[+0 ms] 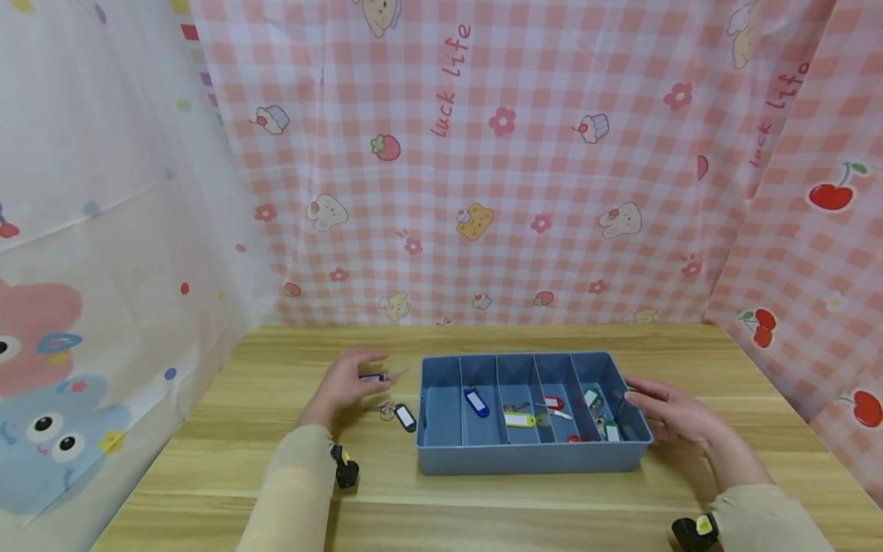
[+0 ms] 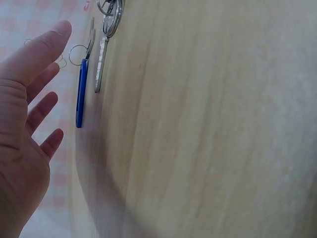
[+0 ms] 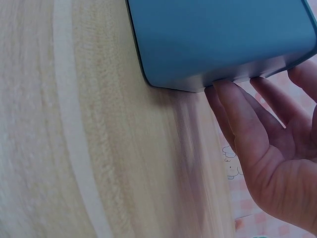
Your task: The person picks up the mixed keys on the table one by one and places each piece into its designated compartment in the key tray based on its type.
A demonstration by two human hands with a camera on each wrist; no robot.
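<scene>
My left hand [image 1: 343,387] is held above the table with its fingers loosely bent. In the left wrist view there is a gap between those fingers and a key with a blue tag [image 2: 81,94] lying flat on the wood. Closer to me lies a key with a black-edged tag [image 1: 405,418], its white label facing up. A blue-grey divided box [image 1: 531,460] stands right of these keys. Fingertips of my right hand [image 1: 672,410] touch the outside of the box's right end wall; the right wrist view shows the fingers extended against it.
The box's leftmost compartment [image 1: 441,414] shows a bare floor. Rightward, the others hold a blue tag [image 1: 476,401], a yellow tag [image 1: 520,419], red tags [image 1: 554,402] and green tags [image 1: 611,431], with several keys among them. Printed cloth [image 1: 441,184] hangs behind the table.
</scene>
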